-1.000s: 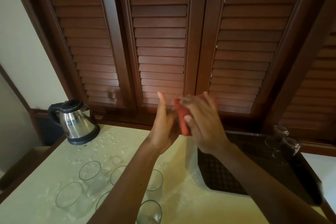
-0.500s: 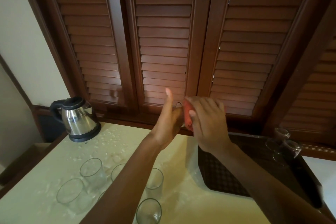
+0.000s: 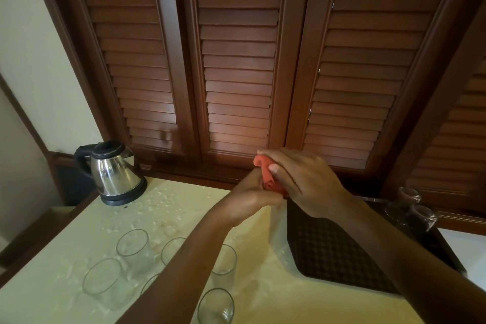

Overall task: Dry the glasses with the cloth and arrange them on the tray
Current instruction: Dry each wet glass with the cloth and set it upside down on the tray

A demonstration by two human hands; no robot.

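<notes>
**Glasses: one in the cloth, the rest waiting**

Glasses stand wet on the table at 7 o'clock, at least 5 of them, some behind your left forearm. Your hands are together above the table's far edge: the right hand is curled round the red cloth, the left hand closed against it from below. Whether a glass sits inside the cloth I cannot tell. At 4 o'clock, 2 glasses already stand at the far end of the dark tray. You seem mid-drying; next, likely carry the piece right and set it beside those 2.
</notes>
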